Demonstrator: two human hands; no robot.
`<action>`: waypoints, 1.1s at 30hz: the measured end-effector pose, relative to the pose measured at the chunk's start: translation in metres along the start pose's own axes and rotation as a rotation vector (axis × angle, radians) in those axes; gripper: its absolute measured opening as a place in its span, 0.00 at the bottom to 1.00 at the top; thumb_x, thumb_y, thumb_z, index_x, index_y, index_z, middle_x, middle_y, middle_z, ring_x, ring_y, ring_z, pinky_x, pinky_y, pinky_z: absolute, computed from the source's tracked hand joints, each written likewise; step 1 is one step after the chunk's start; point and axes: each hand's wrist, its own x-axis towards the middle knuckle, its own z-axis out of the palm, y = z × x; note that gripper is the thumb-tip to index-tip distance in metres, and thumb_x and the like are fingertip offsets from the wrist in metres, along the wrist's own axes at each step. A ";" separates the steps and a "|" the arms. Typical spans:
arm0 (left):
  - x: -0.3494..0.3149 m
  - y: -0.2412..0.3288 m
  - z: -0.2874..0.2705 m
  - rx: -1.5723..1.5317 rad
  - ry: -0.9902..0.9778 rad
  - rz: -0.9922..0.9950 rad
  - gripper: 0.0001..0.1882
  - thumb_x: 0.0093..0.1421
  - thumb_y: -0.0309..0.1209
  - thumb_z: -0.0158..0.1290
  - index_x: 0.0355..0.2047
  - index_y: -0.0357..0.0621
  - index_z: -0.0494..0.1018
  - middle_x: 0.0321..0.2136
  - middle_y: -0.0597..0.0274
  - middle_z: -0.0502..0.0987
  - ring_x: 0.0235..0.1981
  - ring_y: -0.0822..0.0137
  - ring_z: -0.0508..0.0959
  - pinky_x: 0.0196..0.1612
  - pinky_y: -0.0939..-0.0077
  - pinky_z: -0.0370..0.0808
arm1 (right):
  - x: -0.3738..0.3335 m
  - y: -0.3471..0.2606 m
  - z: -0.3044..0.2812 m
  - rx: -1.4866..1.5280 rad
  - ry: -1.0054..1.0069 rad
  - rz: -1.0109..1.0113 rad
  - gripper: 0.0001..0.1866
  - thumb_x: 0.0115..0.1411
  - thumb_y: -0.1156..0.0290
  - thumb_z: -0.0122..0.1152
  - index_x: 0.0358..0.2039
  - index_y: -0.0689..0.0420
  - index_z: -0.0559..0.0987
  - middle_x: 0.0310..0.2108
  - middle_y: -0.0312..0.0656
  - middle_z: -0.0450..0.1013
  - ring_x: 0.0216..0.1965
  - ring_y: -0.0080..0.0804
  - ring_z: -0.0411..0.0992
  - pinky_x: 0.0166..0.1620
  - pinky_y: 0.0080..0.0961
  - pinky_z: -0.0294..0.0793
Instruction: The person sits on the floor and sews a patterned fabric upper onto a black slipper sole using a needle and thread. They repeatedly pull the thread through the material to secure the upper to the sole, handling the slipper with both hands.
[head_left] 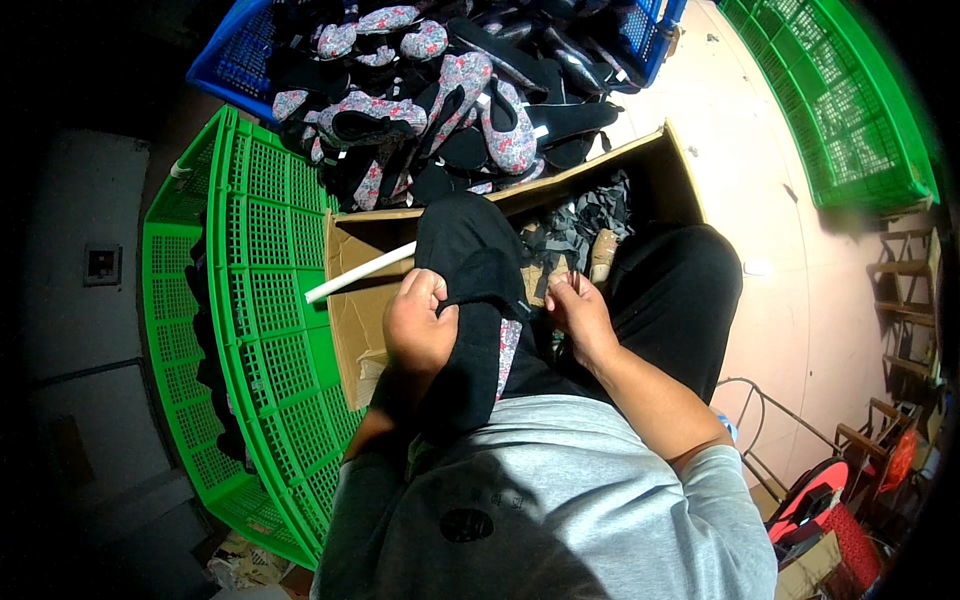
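Observation:
Over my lap lies a black slipper [470,355], with a strip of pink-and-grey floral fabric showing along its right side. My left hand [418,322] is closed around its left edge, the thumb pressed on the cloth. A little to the right, my right hand [582,312] is raised above my thigh with its fingertips pinched together; whatever may be between them is too small to make out. A white rod [360,272] sticks out to the left of my knee, above the left hand, its other end hidden.
A cardboard box [345,335] stands between my legs, with dark fabric scraps [580,220] inside. Beyond it, black and floral slippers [510,125] are heaped against a blue crate [232,60]. Green crates stand at left [285,270] and far right [850,110]; a wooden rack [905,268] is at right.

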 end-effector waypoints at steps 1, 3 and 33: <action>0.000 -0.001 0.000 0.006 0.009 0.002 0.12 0.43 0.15 0.54 0.26 0.39 0.65 0.23 0.58 0.64 0.21 0.65 0.65 0.26 0.73 0.63 | -0.001 -0.001 0.001 -0.004 0.000 -0.003 0.11 0.69 0.60 0.51 0.31 0.50 0.71 0.22 0.27 0.67 0.21 0.14 0.58 0.26 0.13 0.56; 0.000 0.001 0.000 0.013 0.015 0.005 0.12 0.43 0.15 0.55 0.25 0.39 0.64 0.23 0.58 0.64 0.21 0.64 0.64 0.26 0.73 0.64 | -0.001 -0.001 0.002 -0.007 0.001 0.012 0.10 0.69 0.60 0.51 0.31 0.49 0.70 0.22 0.27 0.68 0.21 0.14 0.58 0.25 0.13 0.55; -0.002 0.017 -0.007 0.354 0.056 0.406 0.13 0.43 0.24 0.63 0.32 0.50 0.81 0.46 0.58 0.73 0.56 0.50 0.68 0.62 0.39 0.55 | -0.009 0.004 0.009 -0.242 -0.443 -0.089 0.17 0.72 0.60 0.45 0.46 0.57 0.78 0.30 0.31 0.72 0.27 0.17 0.66 0.31 0.14 0.67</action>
